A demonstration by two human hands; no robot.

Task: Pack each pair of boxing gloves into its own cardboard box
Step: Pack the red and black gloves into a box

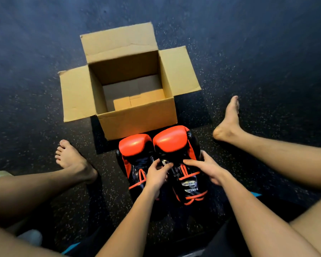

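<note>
Two red-and-black gloves (156,145) lie side by side on the dark speckled floor (267,71), toes touching the near wall of the open box (137,123), at its 6 o'clock. The right glove (176,140) has "10OZ" in white on its cuff under a round emblem too small to read. The right hand (206,169) grips that glove at the wrist. The left hand (157,175) pinches where the gloves meet, over partly covered white lettering. Box flaps spread out at 9, 12 and 3 o'clock.
</note>
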